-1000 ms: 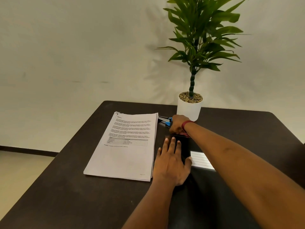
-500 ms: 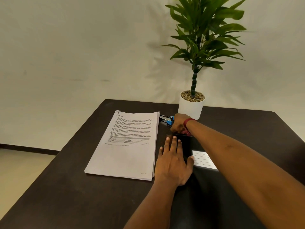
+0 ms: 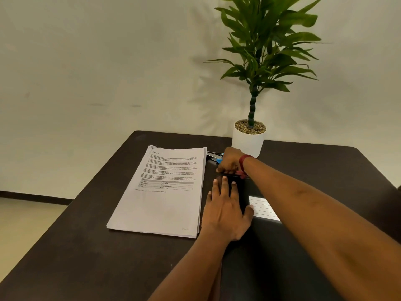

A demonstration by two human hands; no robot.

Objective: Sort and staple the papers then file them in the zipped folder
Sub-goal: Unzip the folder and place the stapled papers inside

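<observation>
Head view: my left hand [image 3: 225,210] lies flat and open on the black folder [image 3: 264,246] in the middle of the frame, pressing it down. My right hand [image 3: 230,159] is curled at the folder's far edge. It may be pinching the zip, but I cannot tell. The papers [image 3: 165,192] lie in one stack just left of the folder. I cannot see a staple in them. The stapler [image 3: 213,156] lies behind my right hand. So I think sorting, stapling and filing are all left to do. The pot [image 3: 247,142] stands close behind my right hand. The tabletop [image 3: 86,246] has open room at lower left, and its left edge is near the papers.
</observation>
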